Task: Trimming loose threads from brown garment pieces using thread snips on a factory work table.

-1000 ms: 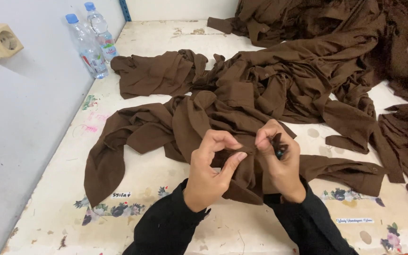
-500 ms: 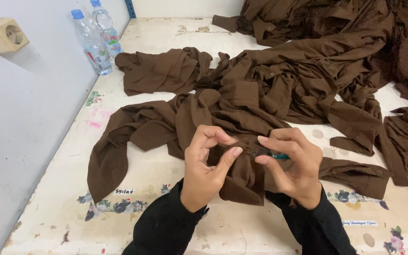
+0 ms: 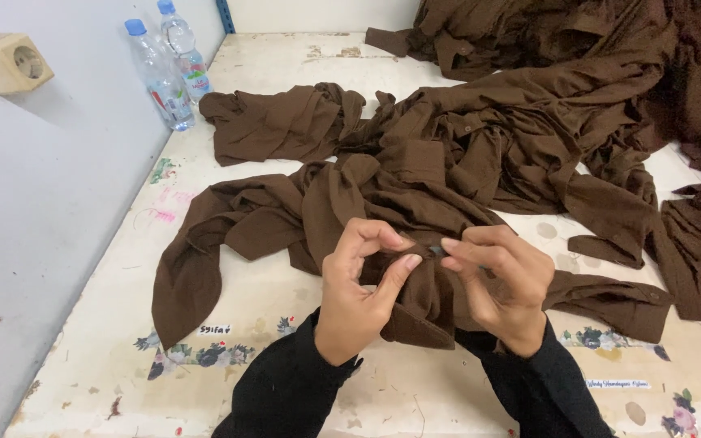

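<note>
We have both hands low in the centre of the frame, working one spot on a brown garment that lies spread over the worn white table.

Left hand: fingers curled, thumb and forefinger closed in a pinch on a fold of the brown cloth near its hem. Black sleeve below the wrist.

Right hand: also curled, thumb and forefinger tips pinched together just beside the left hand's pinch. A small dark item with a hint of teal shows between those fingertips; too small to tell what it is. Whether the right hand also has cloth in the pinch, we cannot tell.

The fingertips of the two hands nearly meet over the cloth, which hangs bunched between and below them, its folded edge resting on the table.

The garment runs from our hands up and left, one sleeve trailing toward the lower left of the frame.

Around it:
- Big heap of brown garments across the upper right, running down the right edge.
- Two clear plastic water bottles with blue caps, upright, upper left, against the wall.
- Beige wall socket at far upper left.
- Flower stickers along the table's near edge.
</note>
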